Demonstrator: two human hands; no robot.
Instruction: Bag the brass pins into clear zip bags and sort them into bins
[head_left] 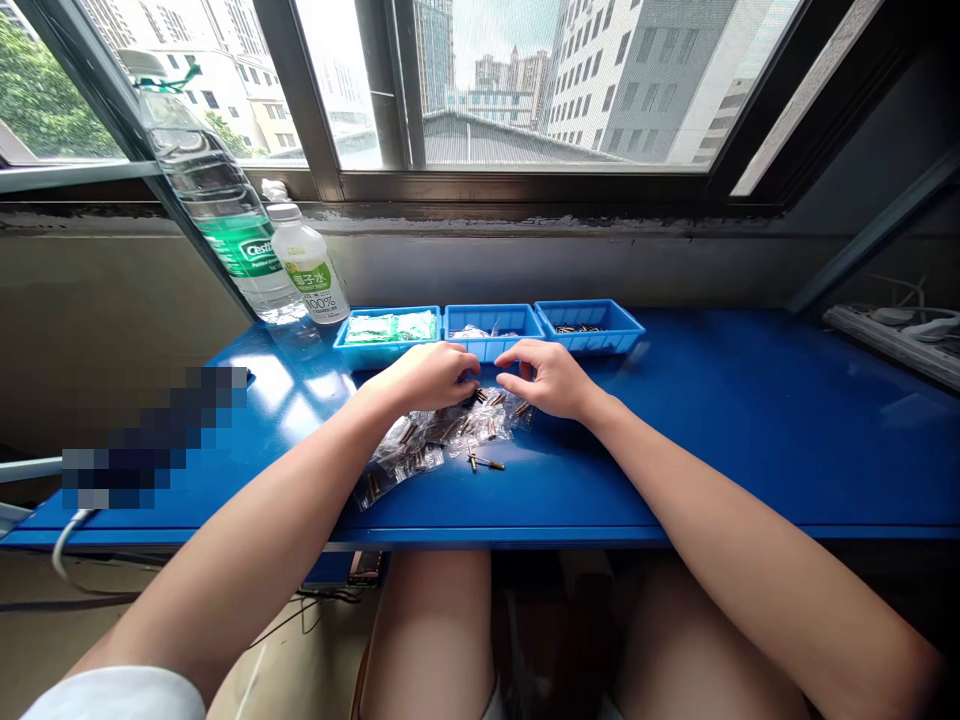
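My left hand (436,376) hovers over the near side of the blue bins, its fingers curled in. Whatever may be in its fingers is too small to make out; a few dark, brassy metal pieces (480,396) show just under the thumb. Facing it, my right hand (553,380) has thumb and forefinger apart, with nothing visible between them. Below both hands spreads a pile of small clear plastic bags (442,432), several with thin metal parts inside. Loose pin- or screw-like metal parts (489,463) lie on the table in front of the pile.
Three joined blue bins stand behind: one with green-white packets (386,350), one with clear or whitish pieces (493,350), one with dark metal parts (589,343). A large water bottle (240,240) and white bottle (311,265) stand left on the blue table (735,430). A power strip (900,335) lies right.
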